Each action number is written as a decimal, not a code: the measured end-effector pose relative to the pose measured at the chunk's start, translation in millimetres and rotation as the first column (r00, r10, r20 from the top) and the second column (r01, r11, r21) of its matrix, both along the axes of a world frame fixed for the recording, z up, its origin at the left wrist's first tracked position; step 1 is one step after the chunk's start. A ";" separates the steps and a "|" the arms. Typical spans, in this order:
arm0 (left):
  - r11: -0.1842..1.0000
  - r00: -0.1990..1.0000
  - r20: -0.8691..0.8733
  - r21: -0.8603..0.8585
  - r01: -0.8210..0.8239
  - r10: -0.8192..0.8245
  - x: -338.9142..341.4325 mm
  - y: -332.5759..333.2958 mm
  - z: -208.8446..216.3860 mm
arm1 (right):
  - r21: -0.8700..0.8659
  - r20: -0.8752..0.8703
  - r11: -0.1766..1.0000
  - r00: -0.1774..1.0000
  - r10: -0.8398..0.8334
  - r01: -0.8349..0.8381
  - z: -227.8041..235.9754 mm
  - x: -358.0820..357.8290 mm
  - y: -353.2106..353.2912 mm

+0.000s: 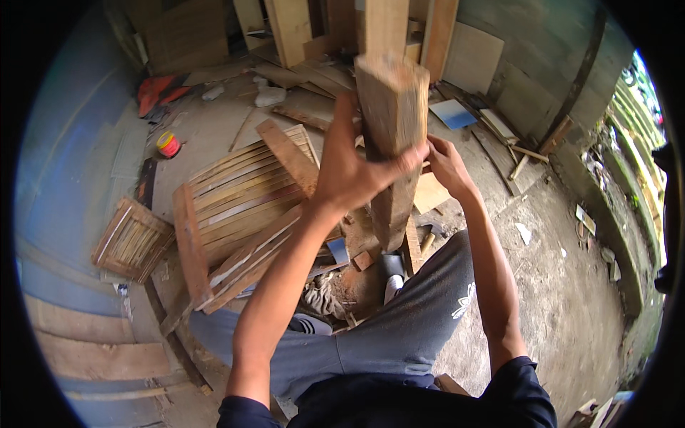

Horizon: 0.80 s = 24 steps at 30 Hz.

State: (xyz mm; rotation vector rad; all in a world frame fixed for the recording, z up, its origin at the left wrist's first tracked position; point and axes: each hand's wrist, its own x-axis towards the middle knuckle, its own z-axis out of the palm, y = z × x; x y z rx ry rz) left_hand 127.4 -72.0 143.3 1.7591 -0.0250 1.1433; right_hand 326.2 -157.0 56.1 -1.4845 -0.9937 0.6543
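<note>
A thick, rough wooden beam (403, 118) stands upright in front of me, its top end raised toward me. My left hand (360, 167) is wrapped round its left side, thumb across the near face. My right hand (448, 167) grips the right edge with bent fingers; the fingertips are partly hidden behind the wood. The beam's lower end comes down by my foot, between my knees. Beside it on the floor lies what looks like a hammer (429, 241) with a wooden handle. To the left is a slatted wooden frame (246, 189) with a loose board (287, 155) across it.
A smaller slatted panel (133, 241) leans near the left wall. Farther back stands a red and yellow can (168, 145) near a red cloth (157, 93). Tall boards (289, 32) lean at the back, with scrap wood on the floor. A low ledge (614, 207) curves along the right.
</note>
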 end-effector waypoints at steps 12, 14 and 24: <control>0.925 0.865 -0.372 -0.044 -0.378 0.336 56.0 -24.2 -207.3 | -0.795 0.249 0.606 0.925 0.286 0.026 -288.3 54.9 9.8; 0.906 0.843 -0.372 -0.016 -0.424 0.388 55.6 -21.4 -217.5 | -0.742 0.445 0.665 0.805 0.392 0.086 -345.6 36.3 17.4; 0.899 0.817 -0.396 0.059 -0.434 0.420 47.5 0.4 -217.1 | -0.753 0.469 0.650 0.775 0.422 0.102 -418.2 -9.4 21.5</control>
